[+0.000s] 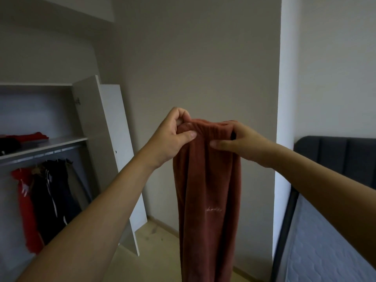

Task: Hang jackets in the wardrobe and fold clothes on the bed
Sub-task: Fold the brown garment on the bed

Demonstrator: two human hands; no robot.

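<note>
Centrally, a long rust-brown fleece garment with an elastic waistband [207,190] hangs full length in the air, pinched at its top edge by both hands. Left hand [175,137] — thumb and curled fingers nip the band's left corner; right hand [242,141] grips the right corner, thumb pressed on the front. At 9 o'clock, the open white wardrobe [89,110] already carries a red jacket [26,204] and several dark jackets [55,190] on its rail, with folded red and black clothes [22,139] on the shelf above. At 4 o'clock, the grey-framed bed with bare quilted mattress [329,241] — no folded pile shows on its visible part. Judged stage: hanging largely done; this garment is unfolded and not yet laid on the bed.
</note>
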